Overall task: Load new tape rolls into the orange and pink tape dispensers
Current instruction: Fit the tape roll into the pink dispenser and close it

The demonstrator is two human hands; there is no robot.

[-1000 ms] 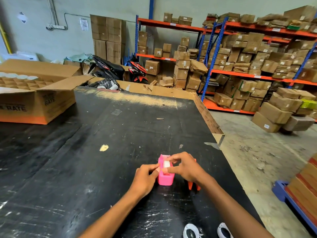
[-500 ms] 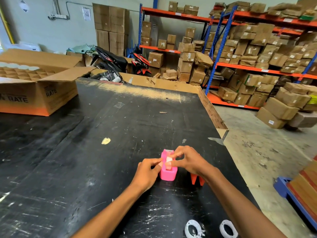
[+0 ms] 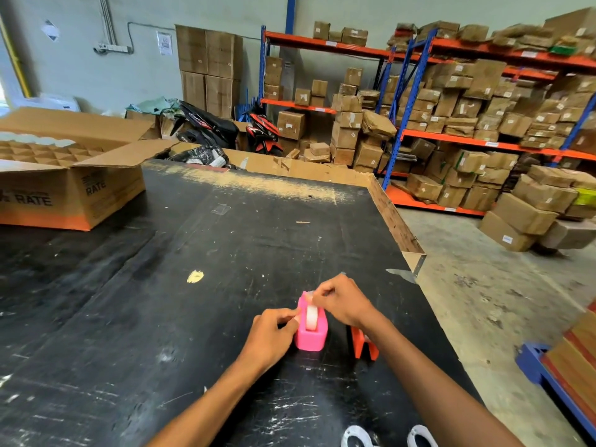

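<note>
black scuffed tabletop [image 3: 200, 317] carries everything. between my hands stands the pink dispenser [image 3: 310, 337], a clear tape roll [image 3: 311, 317] seated in it. my left hand [image 3: 270, 340] presses its fingers against the dispenser's left side. my right hand [image 3: 343, 303] pinches at the roll's top. the orange dispenser [image 3: 362, 346] sits just under my right wrist.

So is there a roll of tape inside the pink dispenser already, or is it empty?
Loaded: a pale tape roll sits in the pink tape dispenser, its top showing, with both hands on the dispenser.
</note>
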